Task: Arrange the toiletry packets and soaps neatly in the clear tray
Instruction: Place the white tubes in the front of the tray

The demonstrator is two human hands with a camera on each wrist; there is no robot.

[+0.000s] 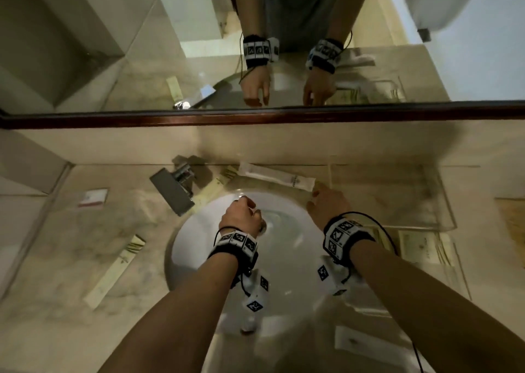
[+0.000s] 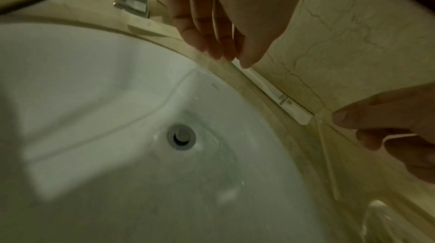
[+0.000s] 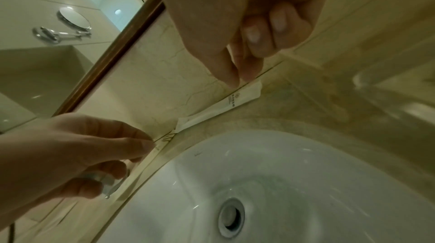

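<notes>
A long white packet lies on the counter behind the sink, along the wall. In the right wrist view my right hand points thumb and forefinger down at the packet's right end, just above it, with the other fingers curled. It holds nothing. My left hand hovers over the basin with empty, relaxed fingers, and in its own wrist view it hangs above the packet's left part. The clear tray stands on the counter right of the sink.
The faucet stands at the back left, with a beige packet beside it. Another beige packet and a small red-and-white one lie left of the sink. More packets lie near the tray's front, and a white one at the front right.
</notes>
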